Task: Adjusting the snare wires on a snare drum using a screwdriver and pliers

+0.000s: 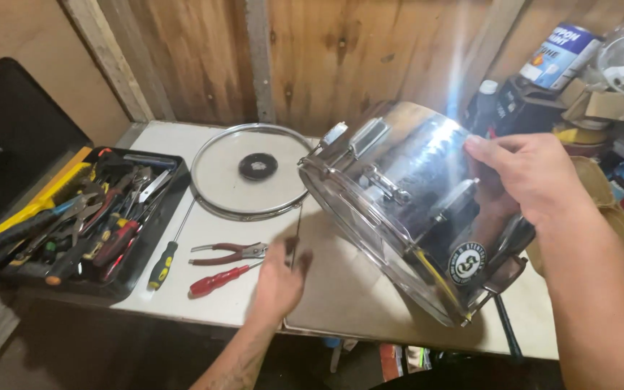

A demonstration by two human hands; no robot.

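Note:
A shiny chrome drum shell is tilted above the white table, its clear head facing down and left. My right hand grips the drum's upper right side. My left hand, blurred, is over the table's front edge just left of the drum and pinches a thin metal rod that points up toward the drum's rim. A round clear drum head in a metal hoop lies flat on the table behind the left hand, with a small black disc at its middle.
Red-handled pliers, a red screwdriver and a green-and-black screwdriver lie left of my left hand. A black tray full of hand tools sits at the far left. Boxes, a can and bottles crowd the right, against a wooden wall.

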